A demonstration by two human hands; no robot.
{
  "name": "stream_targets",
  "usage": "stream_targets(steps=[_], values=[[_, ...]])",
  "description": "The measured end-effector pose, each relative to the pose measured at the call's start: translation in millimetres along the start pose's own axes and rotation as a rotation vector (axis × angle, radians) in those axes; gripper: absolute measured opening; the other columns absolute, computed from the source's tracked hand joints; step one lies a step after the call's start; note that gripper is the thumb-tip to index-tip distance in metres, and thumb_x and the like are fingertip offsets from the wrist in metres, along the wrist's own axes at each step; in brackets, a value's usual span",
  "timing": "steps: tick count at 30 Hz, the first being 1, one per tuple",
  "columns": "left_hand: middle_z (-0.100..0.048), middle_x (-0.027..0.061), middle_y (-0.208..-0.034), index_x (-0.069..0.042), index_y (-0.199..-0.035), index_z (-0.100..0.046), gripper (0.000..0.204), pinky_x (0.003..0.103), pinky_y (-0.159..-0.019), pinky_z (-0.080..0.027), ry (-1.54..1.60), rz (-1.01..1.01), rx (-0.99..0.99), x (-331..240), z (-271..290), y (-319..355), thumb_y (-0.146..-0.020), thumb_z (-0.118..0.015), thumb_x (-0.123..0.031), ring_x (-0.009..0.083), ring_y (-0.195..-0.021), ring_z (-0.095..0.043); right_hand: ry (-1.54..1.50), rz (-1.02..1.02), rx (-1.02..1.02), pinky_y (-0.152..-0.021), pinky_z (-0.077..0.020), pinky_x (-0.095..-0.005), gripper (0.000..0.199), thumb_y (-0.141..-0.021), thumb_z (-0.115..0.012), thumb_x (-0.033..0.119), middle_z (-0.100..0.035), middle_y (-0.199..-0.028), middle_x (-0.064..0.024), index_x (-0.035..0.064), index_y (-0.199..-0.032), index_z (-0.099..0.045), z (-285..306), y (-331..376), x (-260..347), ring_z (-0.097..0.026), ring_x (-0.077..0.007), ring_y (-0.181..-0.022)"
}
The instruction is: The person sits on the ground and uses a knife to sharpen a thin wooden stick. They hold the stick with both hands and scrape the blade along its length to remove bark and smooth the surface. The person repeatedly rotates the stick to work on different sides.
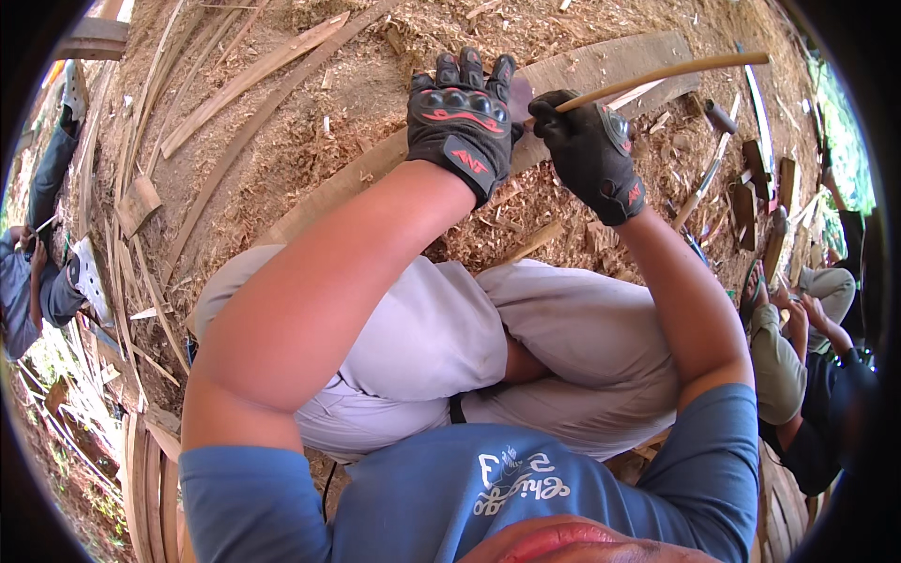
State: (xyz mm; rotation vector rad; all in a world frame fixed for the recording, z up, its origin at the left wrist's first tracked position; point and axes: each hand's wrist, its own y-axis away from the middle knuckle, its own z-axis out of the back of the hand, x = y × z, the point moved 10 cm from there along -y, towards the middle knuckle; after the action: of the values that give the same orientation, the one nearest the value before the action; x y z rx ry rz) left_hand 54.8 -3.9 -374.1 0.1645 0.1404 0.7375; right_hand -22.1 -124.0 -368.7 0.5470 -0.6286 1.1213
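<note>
My right hand [589,155], in a black glove with red marks, is closed round a thin, bent wooden stick [676,72]. The long end of the stick reaches out to the right; its short end points toward my other hand. Beside it is my left hand [462,117], gloved alike, back up, with the fingers bent forward and down. A purplish-grey flat piece [519,97] shows between its index finger and thumb; most of that piece is hidden. Both hands are over a long curved plank [610,68] lying on the ground.
Wood shavings [347,122] cover the ground. Long strips [253,89] and offcuts [139,206] lie to the left. A hammer-like tool [718,117] and a long blade [758,122] lie at the right. Other people sit at the left [42,253] and right [807,366] edges.
</note>
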Motion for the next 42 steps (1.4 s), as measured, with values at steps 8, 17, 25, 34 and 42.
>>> stream_targets(steps=[8,17,25,34,42], values=[[-0.025,0.0168,-0.172,-0.028,-0.169,-0.020,0.084,0.058,-0.125,-0.028,0.063,-0.204,0.101,0.4,-30.1,-16.1,-0.099,-0.059,-0.051,0.0398,-0.156,-0.030,0.048,0.096,-0.022,-0.072,-0.0564,-0.0419,0.022,-0.102,-0.064,0.025,-0.076,-0.087,-0.0168,0.0049,-0.104,-0.074,14.9,-9.7,0.9,-0.075,-0.0343,-0.082],[-0.022,0.0171,-0.173,-0.034,-0.169,-0.020,0.087,0.050,-0.129,-0.024,0.089,-0.517,0.318,-9.7,-29.6,-22.9,-0.095,-0.066,-0.043,0.0395,-0.159,-0.024,0.103,0.365,0.118,-0.076,-0.0579,-0.0438,0.014,-0.102,-0.062,0.015,-0.074,-0.091,-0.0177,0.0079,-0.107,-0.073,-0.1,12.6,28.6,-0.074,-0.0372,-0.089],[-0.022,0.0209,-0.173,-0.027,-0.169,-0.022,0.081,0.047,-0.131,-0.020,0.301,-0.345,0.503,-14.8,-25.4,-25.2,-0.100,-0.056,-0.052,0.0418,-0.159,-0.023,0.114,0.336,0.243,-0.078,-0.0556,-0.0451,0.013,-0.102,-0.063,0.017,-0.070,-0.090,-0.0146,0.0079,-0.106,-0.072,-24.5,30.4,43.4,-0.070,-0.0366,-0.087],[-0.024,0.0208,-0.171,-0.033,-0.167,-0.027,0.075,0.048,-0.128,-0.027,0.142,-0.446,0.297,-3.2,-39.1,-26.6,-0.102,-0.053,-0.057,0.0402,-0.157,-0.026,-0.017,0.351,0.060,-0.078,-0.0580,-0.0418,0.014,-0.098,-0.060,0.004,-0.074,-0.093,-0.0135,0.0075,-0.107,-0.071,6.5,-1.7,21.9,-0.072,-0.0342,-0.087],[-0.027,0.0222,-0.170,-0.027,-0.167,-0.029,0.072,0.047,-0.130,-0.024,0.099,-0.477,0.385,-7.0,-44.4,-30.4,-0.103,-0.045,-0.056,0.0398,-0.156,-0.030,0.132,0.340,0.039,-0.072,-0.0587,-0.0431,0.008,-0.100,-0.064,0.013,-0.073,-0.088,-0.0145,0.0109,-0.098,-0.072,7.9,-6.2,24.5,-0.072,-0.0368,-0.080]])
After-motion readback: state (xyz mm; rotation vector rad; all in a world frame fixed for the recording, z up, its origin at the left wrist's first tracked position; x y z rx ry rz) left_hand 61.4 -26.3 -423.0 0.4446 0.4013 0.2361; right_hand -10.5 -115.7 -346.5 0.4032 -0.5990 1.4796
